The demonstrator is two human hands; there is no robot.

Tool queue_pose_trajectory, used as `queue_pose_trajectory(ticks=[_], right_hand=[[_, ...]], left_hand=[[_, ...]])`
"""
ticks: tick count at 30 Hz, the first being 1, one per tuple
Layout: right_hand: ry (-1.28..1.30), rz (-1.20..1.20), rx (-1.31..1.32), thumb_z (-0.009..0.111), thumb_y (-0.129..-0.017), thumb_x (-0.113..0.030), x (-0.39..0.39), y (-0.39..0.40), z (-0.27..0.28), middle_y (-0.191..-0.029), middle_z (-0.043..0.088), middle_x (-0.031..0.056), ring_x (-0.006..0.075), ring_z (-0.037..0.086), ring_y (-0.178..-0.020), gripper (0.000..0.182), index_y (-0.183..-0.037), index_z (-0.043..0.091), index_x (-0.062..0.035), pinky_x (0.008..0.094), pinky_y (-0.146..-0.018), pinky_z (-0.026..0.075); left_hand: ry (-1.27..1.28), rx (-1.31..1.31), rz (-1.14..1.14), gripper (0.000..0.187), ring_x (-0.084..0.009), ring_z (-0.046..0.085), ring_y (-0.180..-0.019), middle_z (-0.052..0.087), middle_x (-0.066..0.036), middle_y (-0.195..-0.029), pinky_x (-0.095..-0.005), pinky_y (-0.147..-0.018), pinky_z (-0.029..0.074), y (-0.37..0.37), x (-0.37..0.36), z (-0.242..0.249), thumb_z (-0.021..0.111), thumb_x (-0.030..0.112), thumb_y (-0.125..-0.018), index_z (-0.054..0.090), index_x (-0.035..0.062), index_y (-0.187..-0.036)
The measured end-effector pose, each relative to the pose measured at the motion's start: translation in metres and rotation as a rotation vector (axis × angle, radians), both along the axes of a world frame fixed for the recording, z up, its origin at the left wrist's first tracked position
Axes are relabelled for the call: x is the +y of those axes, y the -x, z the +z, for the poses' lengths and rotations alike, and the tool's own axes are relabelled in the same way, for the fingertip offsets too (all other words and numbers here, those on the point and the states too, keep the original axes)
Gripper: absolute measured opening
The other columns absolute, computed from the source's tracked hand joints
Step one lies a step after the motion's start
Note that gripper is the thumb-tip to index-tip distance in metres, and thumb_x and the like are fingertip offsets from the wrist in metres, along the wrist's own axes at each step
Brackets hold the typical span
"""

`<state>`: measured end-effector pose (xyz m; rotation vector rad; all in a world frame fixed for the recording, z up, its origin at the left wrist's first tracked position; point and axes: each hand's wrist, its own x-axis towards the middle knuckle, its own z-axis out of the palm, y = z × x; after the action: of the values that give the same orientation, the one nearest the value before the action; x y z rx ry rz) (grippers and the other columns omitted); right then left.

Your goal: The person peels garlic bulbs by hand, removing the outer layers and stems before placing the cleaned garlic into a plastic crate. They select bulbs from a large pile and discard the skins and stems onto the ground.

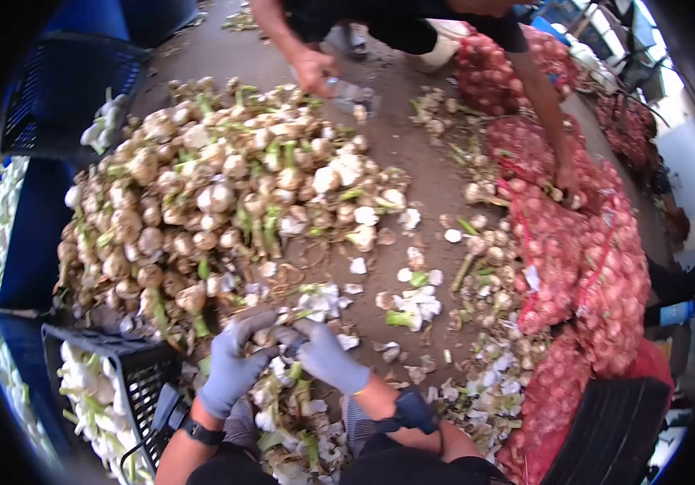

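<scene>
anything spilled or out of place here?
Yes: loose garlic skins and cut stems litter the ground between the garlic pile and the red mesh sacks, and more lie under the left hand and right hand. No sack or crate looks tipped or torn.

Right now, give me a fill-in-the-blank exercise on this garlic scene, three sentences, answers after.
1. Both hands, left hand and right hand, wear grey ____.
2. The red mesh sacks lie to the ____ of the garlic pile.
3. The black crate by the left hand holds ____ garlic.

Missing words: gloves; right; peeled white
</scene>
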<state>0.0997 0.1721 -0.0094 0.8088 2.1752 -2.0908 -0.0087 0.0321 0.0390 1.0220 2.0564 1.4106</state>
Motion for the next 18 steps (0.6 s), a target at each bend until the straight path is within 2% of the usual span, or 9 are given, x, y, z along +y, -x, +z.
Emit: queue_pose_trajectory(ticks=[4, 6, 7, 8, 10, 11, 13, 15, 18], right_hand=[[0.010, -0.064, -0.123, 0.060, -0.092, -0.015, 0.002, 0.007, 0.013, -0.066, 0.060, 0.0067, 0.0133, 0.054, -0.062, 0.022, -0.083, 0.063, 0.0042, 0.0329, -0.057, 0.043], [-0.243, -0.029, -0.146, 0.062, -0.084, -0.015, 0.005, 0.005, 0.016, -0.069, 0.059, 0.0200, 0.0303, 0.057, -0.060, 0.015, -0.082, 0.063, 0.0002, 0.0409, -0.059, 0.043], [-0.377, -0.028, -0.102, 0.061, -0.080, -0.015, 0.007, 0.003, 0.019, -0.073, 0.060, 0.0206, 0.0358, 0.059, -0.068, 0.014, -0.085, 0.063, -0.0012, 0.0451, -0.064, 0.046], [-0.503, -0.023, -0.061, 0.061, -0.076, -0.015, 0.007, 0.002, 0.022, -0.077, 0.062, 0.0212, 0.0412, 0.061, -0.076, 0.017, -0.087, 0.063, -0.0025, 0.0493, -0.069, 0.048], [-0.662, 0.062, -0.001, 0.062, -0.074, -0.015, 0.016, -0.001, 0.021, -0.081, 0.063, 0.0182, 0.0400, 0.062, -0.078, 0.023, -0.094, 0.065, -0.0057, 0.0501, -0.070, 0.048], [-0.673, -0.001, 0.096, 0.065, -0.080, -0.015, 0.015, -0.002, 0.013, -0.079, 0.063, 0.0140, 0.0362, 0.061, -0.077, 0.010, -0.081, 0.063, -0.0051, 0.0401, -0.067, 0.049], [-0.160, 0.053, 0.099, 0.059, -0.094, -0.017, 0.016, 0.002, 0.013, -0.101, 0.065, 0.0136, 0.0221, 0.062, -0.099, 0.023, -0.105, 0.062, 0.0033, 0.0349, -0.086, 0.050], [0.346, -0.040, 0.090, 0.054, -0.094, -0.006, 0.020, 0.007, 0.021, -0.104, 0.065, 0.0077, 0.0114, 0.060, -0.088, 0.020, -0.108, 0.060, 0.0058, 0.0271, -0.081, 0.050], [0.456, -0.052, 0.007, 0.051, -0.091, 0.001, 0.026, 0.012, 0.017, -0.090, 0.066, 0.0040, 0.0094, 0.060, -0.080, 0.015, -0.098, 0.064, 0.0042, 0.0256, -0.072, 0.050]], left_hand=[[0.008, 0.098, -0.001, 0.043, -0.0296, 0.061, -0.107, 0.066, -0.014, -0.111, -0.0364, -0.094, 0.047, -0.005, 0.005, 0.005, 0.077, -0.003, -0.066, 0.064, 0.0032, -0.107], [0.005, 0.085, 0.007, 0.042, -0.0287, 0.062, -0.107, 0.065, -0.013, -0.113, -0.0372, -0.094, 0.047, -0.004, 0.004, 0.001, 0.076, -0.003, -0.067, 0.064, 0.0024, -0.107], [-0.076, -0.020, 0.026, 0.043, -0.0258, 0.062, -0.106, 0.062, -0.012, -0.117, -0.0358, -0.094, 0.048, -0.004, 0.002, -0.010, 0.075, -0.005, -0.070, 0.062, 0.0015, -0.110], [-0.107, -0.656, 0.212, 0.049, -0.0231, 0.061, -0.106, 0.060, -0.009, -0.120, -0.0341, -0.093, 0.050, -0.010, 0.003, -0.014, 0.075, -0.005, -0.072, 0.058, 0.0001, -0.117], [-0.307, -1.017, 0.251, 0.054, -0.0225, 0.062, -0.105, 0.059, -0.009, -0.120, -0.0332, -0.091, 0.052, -0.006, 0.007, -0.002, 0.073, -0.004, -0.074, 0.053, -0.0001, -0.124], [-0.366, -1.113, 0.270, 0.056, -0.0233, 0.062, -0.104, 0.059, -0.009, -0.120, -0.0343, -0.090, 0.053, -0.005, 0.006, -0.002, 0.074, -0.001, -0.074, 0.051, -0.0001, -0.125], [-0.181, -0.865, 0.262, 0.053, -0.0191, 0.058, -0.110, 0.058, -0.009, -0.123, -0.0323, -0.094, 0.050, -0.002, 0.006, -0.015, 0.075, 0.000, -0.075, 0.054, -0.0004, -0.123], [-0.070, -0.548, 0.107, 0.054, -0.0176, 0.051, -0.120, 0.056, -0.009, -0.129, -0.0304, -0.100, 0.043, 0.000, 0.003, -0.017, 0.073, -0.004, -0.076, 0.054, -0.0011, -0.126], [-0.106, -0.545, 0.024, 0.058, -0.0169, 0.050, -0.122, 0.055, -0.009, -0.132, -0.0299, -0.099, 0.044, 0.003, 0.004, -0.018, 0.076, -0.002, -0.076, 0.054, -0.0007, -0.129]])
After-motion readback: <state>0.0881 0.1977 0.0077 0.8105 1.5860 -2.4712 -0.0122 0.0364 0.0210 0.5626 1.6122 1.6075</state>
